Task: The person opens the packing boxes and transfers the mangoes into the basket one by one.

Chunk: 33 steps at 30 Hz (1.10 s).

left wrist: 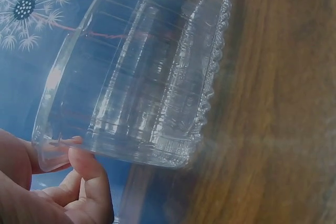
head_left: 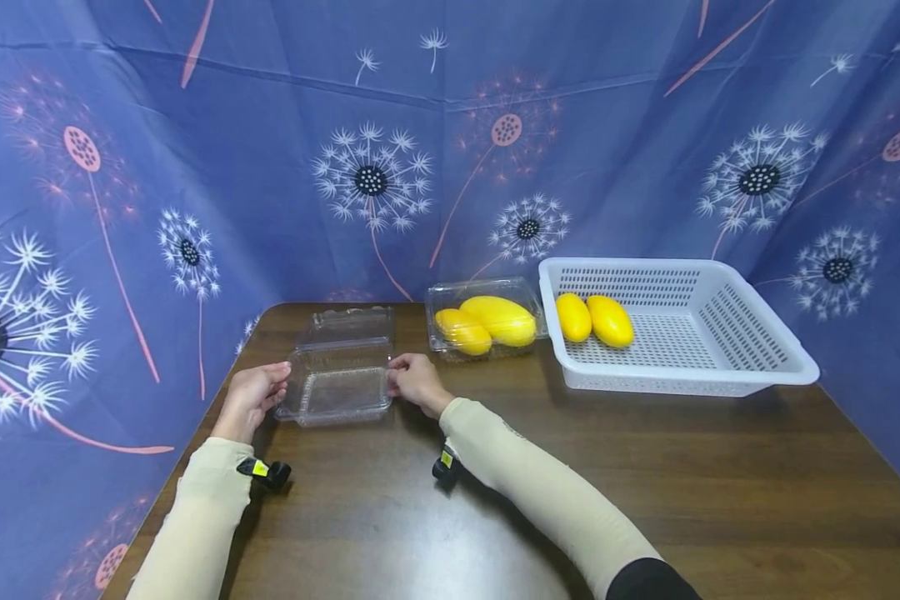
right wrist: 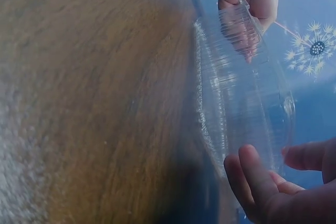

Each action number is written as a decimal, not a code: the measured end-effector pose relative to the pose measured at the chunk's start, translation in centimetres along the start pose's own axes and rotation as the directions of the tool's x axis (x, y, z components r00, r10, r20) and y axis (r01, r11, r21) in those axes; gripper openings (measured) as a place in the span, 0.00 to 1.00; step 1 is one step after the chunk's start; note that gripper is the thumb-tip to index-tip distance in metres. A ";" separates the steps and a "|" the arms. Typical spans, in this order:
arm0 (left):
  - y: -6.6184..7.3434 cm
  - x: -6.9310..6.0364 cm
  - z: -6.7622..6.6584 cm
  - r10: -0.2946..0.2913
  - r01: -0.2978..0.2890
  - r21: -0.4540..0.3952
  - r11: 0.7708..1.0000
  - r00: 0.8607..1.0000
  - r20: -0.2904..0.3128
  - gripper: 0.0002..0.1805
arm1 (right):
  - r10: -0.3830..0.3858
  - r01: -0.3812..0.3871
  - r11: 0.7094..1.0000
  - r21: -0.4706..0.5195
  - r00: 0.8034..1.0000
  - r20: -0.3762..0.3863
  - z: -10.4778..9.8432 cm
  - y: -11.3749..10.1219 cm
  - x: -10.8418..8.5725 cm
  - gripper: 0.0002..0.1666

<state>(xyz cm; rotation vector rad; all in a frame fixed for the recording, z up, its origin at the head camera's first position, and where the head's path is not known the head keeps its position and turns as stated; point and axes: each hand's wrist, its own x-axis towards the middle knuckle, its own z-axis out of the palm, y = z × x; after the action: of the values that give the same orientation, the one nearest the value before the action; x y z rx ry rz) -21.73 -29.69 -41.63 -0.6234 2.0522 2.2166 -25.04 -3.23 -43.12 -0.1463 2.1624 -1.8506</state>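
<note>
Cream sleeves (head_left: 198, 508), left hand (head_left: 251, 396), right hand (head_left: 417, 383): narrow grip on clear container (head_left: 342, 392)

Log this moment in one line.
left grip: pinches left edge, open clear clamshell | right grip: holds its right edge | second clear clamshell: yellow mangoes inside | white perforated basket: two yellow mangoes

Toward the far left of the counter (head_left: 390, 517), a box (head_left: 337, 398) is between the left hand (head_left: 251, 398) at its left edge and the right hand (head_left: 418, 383) at its right edge; its lid (head_left: 348, 327) lies on the far side. To its right, a second box (head_left: 441, 297) holds mangoes (head_left: 498, 322). Just beside that, farther right, stands a basket (head_left: 637, 381), with two more mangoes (head_left: 610, 322) in its left part. A curtain (head_left: 270, 183) hangs behind everything.
</note>
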 end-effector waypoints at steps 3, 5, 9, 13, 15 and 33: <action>0.1 0.1 0.0 0.007 -0.007 0.031 0.999 1.000 -0.001 0.08 | 0.008 -0.008 1.000 0.016 1.000 0.002 0.0 0.0 0.0 0.15; 0.1 0.1 0.0 0.012 -0.012 0.054 0.998 1.000 0.002 0.08 | 0.009 -0.009 1.000 0.022 1.000 0.005 0.0 0.0 0.0 0.15; 0.2 0.3 0.0 0.024 -0.023 0.092 0.995 1.000 -0.010 0.16 | 0.011 -0.011 1.000 0.015 1.000 0.027 0.1 -0.2 0.0 0.16; 0.4 0.4 0.0 0.027 -0.025 0.103 0.994 1.000 -0.016 0.14 | 0.013 -0.013 1.000 0.000 0.999 0.043 0.0 -0.3 0.0 0.15; 0.4 0.3 0.1 0.028 -0.026 0.106 0.994 0.999 -0.016 0.11 | 0.012 -0.011 1.000 -0.013 0.999 0.050 -0.1 -0.3 0.0 0.14; 0.4 -0.2 0.3 0.093 -0.075 0.231 0.970 0.993 -0.069 0.22 | 0.025 -0.019 0.994 -0.112 0.998 0.051 0.1 -0.2 -0.3 0.12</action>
<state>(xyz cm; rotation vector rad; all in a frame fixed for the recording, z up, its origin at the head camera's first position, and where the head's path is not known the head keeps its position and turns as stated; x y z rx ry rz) -21.77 -29.39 -41.23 -0.6226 2.3695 1.9838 -24.78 -3.32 -42.86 -0.1916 2.2220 -1.6956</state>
